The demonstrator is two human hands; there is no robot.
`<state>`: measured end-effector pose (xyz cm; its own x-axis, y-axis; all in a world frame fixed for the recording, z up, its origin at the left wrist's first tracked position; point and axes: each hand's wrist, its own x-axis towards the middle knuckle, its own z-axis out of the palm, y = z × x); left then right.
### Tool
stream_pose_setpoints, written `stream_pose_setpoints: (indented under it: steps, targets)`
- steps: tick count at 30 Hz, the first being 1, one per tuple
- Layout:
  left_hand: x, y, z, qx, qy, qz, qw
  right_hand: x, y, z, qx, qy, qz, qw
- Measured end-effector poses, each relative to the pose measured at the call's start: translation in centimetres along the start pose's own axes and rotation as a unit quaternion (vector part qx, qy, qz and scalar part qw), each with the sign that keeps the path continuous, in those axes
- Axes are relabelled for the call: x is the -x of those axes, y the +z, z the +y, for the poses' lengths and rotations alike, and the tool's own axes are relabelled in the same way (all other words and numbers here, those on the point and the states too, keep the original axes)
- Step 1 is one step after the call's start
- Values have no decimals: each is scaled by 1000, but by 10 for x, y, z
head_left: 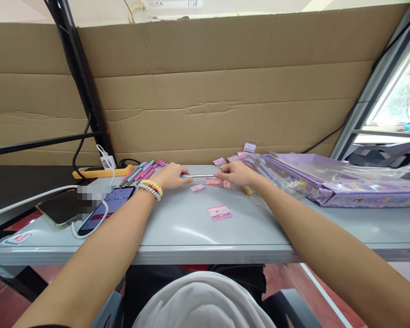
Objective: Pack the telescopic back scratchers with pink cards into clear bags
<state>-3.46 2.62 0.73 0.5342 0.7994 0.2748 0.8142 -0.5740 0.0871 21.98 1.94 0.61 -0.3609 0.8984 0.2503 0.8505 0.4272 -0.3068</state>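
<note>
A slim pen (pixel 201 175), light blue at its left end and pale or silvery along the middle, lies level between my hands. The fingertips of my left hand (pixel 173 175) are closed on its blue end. My right hand (pixel 237 173) pinches the other end, which its fingers hide. Just below the pen are a small printed purple card (pixel 198 188) and red-pink cards (pixel 217 182). Nearer to me lies a pink card (pixel 220 212). Several pink and blue pens (pixel 141 173) rest left of my left hand.
Right of my right hand are clear plastic wrappers (pixel 276 175) and a large purple box (pixel 362 191). A lit phone (pixel 105 209), a dark phone (pixel 59 207) and a white cable (pixel 104 218) lie at left. Cardboard (pixel 225 91) stands behind the table (pixel 177 232).
</note>
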Motion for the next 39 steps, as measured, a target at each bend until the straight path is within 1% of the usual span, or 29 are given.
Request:
stream_pose_setpoints:
  steps: [3, 7, 9, 12, 16, 21, 23, 28, 32, 34, 37, 39]
  targets:
    - [-1, 0, -3, 18, -9, -25, 999, 0, 0, 0, 12, -5, -1, 1000]
    - [-1, -1, -7, 15, -34, -94, 995, -1, 0, 0, 26, -4, -1, 1000]
    - [-2, 0, -7, 1, -28, -103, 994, -1, 1, 1, 31, -1, -4, 1000]
    - [-2, 0, -8, -14, -9, -73, 997, 0, 1, 1, 27, -6, 2, 1000]
    - [-1, 0, -9, -24, 0, -24, 999, 0, 0, 1, 17, -7, 5, 1000]
    - [0, -1, -6, -37, -24, 24, 999, 1, 1, -1, 6, 2, 1, 1000]
    - [0, 0, -4, -43, -35, 28, 998, 1, 1, -3, 7, 5, -3, 1000]
    - [-2, 3, 2, -28, -24, -9, 999, 1, 2, -7, 25, 3, -21, 999]
    - [-1, 1, 5, -16, -41, -4, 999, 2, 1, -7, 19, 3, -20, 1000]
    - [0, -3, 3, 3, -48, -18, 999, 2, 1, -6, 16, -4, 1, 1000]
    - [1, -7, -3, 73, -61, -72, 993, 2, 0, -3, 30, -16, 48, 998]
    - [2, -9, -6, 100, -65, -97, 988, 1, 0, -2, 45, -20, 67, 997]
